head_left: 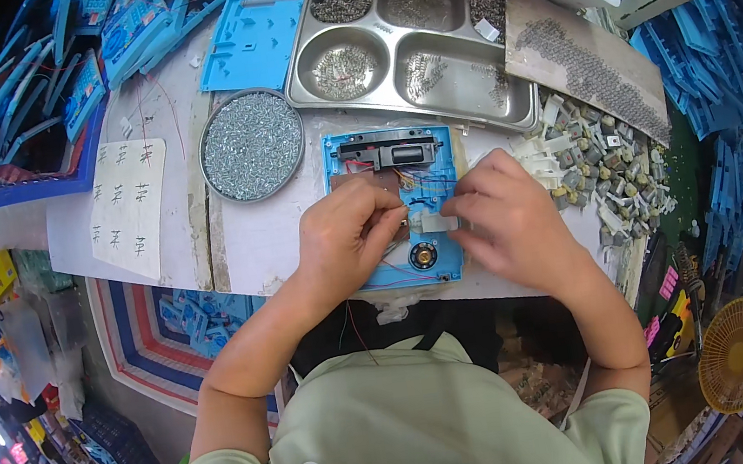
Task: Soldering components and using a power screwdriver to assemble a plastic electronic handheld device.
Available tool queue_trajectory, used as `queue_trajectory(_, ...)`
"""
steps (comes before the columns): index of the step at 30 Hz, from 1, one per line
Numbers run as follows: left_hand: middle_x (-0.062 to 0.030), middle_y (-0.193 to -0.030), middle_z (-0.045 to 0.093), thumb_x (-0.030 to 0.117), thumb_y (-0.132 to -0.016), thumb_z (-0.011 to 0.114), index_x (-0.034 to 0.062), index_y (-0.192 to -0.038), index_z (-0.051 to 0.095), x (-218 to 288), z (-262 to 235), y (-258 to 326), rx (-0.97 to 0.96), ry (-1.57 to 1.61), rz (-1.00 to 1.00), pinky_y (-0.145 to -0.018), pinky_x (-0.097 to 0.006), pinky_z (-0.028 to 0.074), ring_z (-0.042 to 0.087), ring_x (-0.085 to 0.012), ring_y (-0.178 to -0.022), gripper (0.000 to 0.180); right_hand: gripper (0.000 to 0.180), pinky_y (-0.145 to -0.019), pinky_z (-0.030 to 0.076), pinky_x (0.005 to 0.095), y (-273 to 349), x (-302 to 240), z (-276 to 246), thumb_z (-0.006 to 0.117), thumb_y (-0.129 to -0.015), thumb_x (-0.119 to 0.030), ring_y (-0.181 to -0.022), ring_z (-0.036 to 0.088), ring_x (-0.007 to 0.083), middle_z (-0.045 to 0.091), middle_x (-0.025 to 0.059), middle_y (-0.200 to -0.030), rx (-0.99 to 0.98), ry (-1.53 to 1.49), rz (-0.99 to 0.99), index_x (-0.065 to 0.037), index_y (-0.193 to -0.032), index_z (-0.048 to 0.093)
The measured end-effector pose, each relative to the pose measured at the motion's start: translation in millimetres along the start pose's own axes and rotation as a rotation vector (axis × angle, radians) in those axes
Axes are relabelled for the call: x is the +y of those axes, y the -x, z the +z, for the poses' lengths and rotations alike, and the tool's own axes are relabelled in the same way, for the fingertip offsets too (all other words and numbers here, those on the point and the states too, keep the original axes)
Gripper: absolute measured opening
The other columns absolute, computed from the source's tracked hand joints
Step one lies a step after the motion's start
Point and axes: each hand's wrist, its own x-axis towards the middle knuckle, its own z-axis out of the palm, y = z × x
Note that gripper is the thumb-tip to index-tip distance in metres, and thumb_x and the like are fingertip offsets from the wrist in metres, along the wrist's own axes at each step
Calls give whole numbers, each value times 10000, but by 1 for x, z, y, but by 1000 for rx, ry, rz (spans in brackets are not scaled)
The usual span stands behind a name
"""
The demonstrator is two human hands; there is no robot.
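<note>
An open blue plastic casing [447,266] lies on the table in front of me. It carries a black mechanism [406,153], thin wires, a brown circuit board [374,181] and a round speaker [422,255]. Over the casing's middle, my left hand [345,228] has its fingertips pinched together; what is between them is too small to tell. From the other side, my right hand [513,225] grips the end of a small white plastic part [433,223] between bent fingers and thumb. The fingers partly cover that part.
A round tray of small silver screws [252,144] stands left of the casing. Behind is a steel compartment tray [300,82] with springs. White-and-grey small parts [603,169] are heaped at right, below a board of small metal pieces [589,62]. Blue casings [252,36] lie at the back.
</note>
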Motion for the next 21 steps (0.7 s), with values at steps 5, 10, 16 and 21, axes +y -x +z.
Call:
queue_trajectory(5,-79,-746,620,34,-834,777,47,-880,679,-2,5,1,0,40,-38,-545,-337,465,616,-219,-607,108,267,-787,508,401,19,26,24,820,-667,-46,-895,596,302,654,86,-920,143,-242,49,-40,-923,746)
queue_trajectory(10,-81,-749,630,37,-836,778,42,-874,675,-4,8,0,-16,26,-40,-549,-336,473,617,-218,-603,110,294,-778,508,388,17,26,27,800,-675,-41,-928,599,287,659,72,-953,107,-121,-49,-50,-964,744)
queue_trajectory(16,-92,-796,648,23,-850,778,27,-874,673,-3,3,1,-3,10,-66,-540,-307,462,605,-188,-593,108,285,-825,512,382,22,0,31,748,-711,-90,-1048,587,291,660,61,-1017,-47,212,40,-68,-996,745)
queue_trajectory(21,-75,-805,632,6,-837,782,25,-955,682,-2,1,-2,-43,-14,-28,-537,-286,433,554,-163,-576,156,286,-875,497,414,37,-6,17,765,-770,-180,-1058,595,312,677,89,-1056,171,222,30,-69,-1033,751)
